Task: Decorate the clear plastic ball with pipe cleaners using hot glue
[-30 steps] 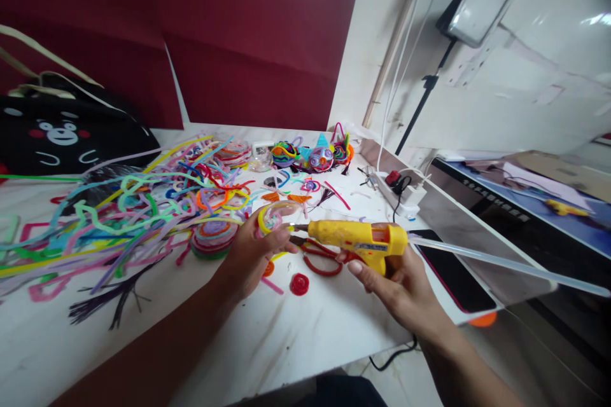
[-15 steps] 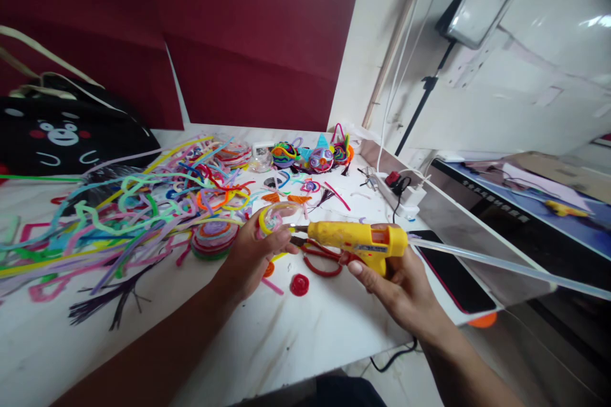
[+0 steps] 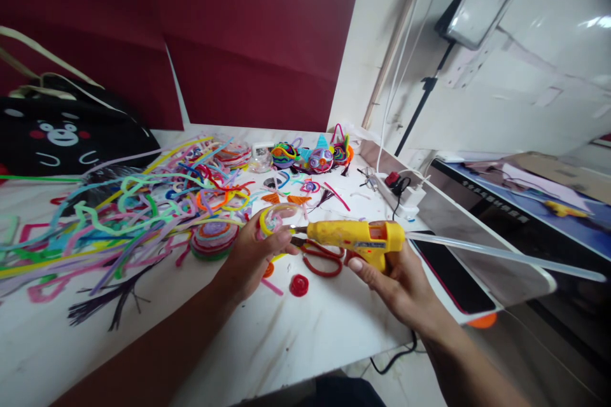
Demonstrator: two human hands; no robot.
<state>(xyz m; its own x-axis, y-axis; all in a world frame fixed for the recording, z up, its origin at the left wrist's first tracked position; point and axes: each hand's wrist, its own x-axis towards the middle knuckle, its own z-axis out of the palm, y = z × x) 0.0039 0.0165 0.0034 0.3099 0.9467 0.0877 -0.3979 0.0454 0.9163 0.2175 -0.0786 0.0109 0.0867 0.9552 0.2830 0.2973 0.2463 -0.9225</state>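
Observation:
My left hand (image 3: pixel 255 255) is closed around a clear rounded shell (image 3: pixel 285 211) that has yellow, white and pink pipe cleaner coiled on one side. In my right hand (image 3: pixel 398 280) is a yellow hot glue gun (image 3: pixel 353 236), its nozzle pointing left and close to the shell's edge. A long clear glue stick (image 3: pixel 506 255) sticks out of the gun's back. Below the gun lie red-handled scissors (image 3: pixel 324 261), partly covered by it. Nearer to me on the table are a red pipe cleaner coil (image 3: pixel 299 285) and a short pink piece (image 3: pixel 272 287).
A tangle of coloured pipe cleaners (image 3: pixel 138 203) spreads over the left side, beside a striped dome (image 3: pixel 214 238). Decorated balls (image 3: pixel 321 159) stand at the back. A power strip (image 3: pixel 401 200) and a phone (image 3: pixel 453 273) lie on the right. A black bag (image 3: pixel 62 133) stands far left.
The glue gun has shifted very slightly left, and the glue stick's far end has swung up a little. My left hand keeps its hold on the shell.

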